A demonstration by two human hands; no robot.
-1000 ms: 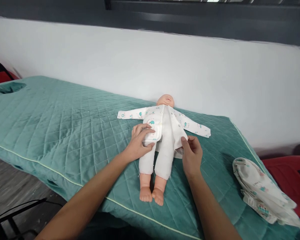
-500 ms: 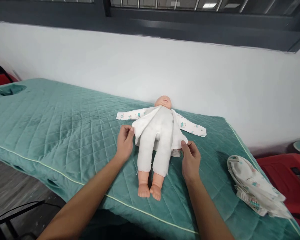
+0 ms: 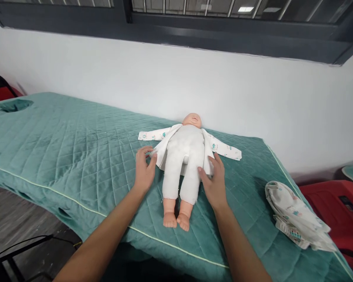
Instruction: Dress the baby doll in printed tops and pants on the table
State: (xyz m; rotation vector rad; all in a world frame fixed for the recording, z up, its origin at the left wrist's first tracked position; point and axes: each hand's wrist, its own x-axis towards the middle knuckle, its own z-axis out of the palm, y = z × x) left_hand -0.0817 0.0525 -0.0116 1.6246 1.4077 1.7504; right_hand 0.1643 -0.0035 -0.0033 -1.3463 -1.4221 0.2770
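A baby doll (image 3: 184,147) with a soft white body lies on its back, head toward the wall. It wears a white baby shirt (image 3: 223,149) with small green prints on the sleeves, which stretch out to both sides. The shirt's front hangs apart, so the doll's torso shows. My left hand (image 3: 144,169) is at the left front flap's edge, thumb and fingers apart; the flap is slightly blurred there. Over the right flap, beside the doll's leg, my right hand (image 3: 214,182) has its thumb and fingers spread.
A green quilted cover (image 3: 76,156) lies over the bed, with a round hole (image 3: 15,105) at its far left. Folded printed baby clothes (image 3: 297,215) lie near the right edge. A red chair (image 3: 338,207) stands beyond it. The white wall (image 3: 176,82) runs along the back.
My hands have let go of the shirt's front flaps, which were pinched and held outward. The right hand has moved inward toward the doll's leg, and the right flap has dropped closer to the body.
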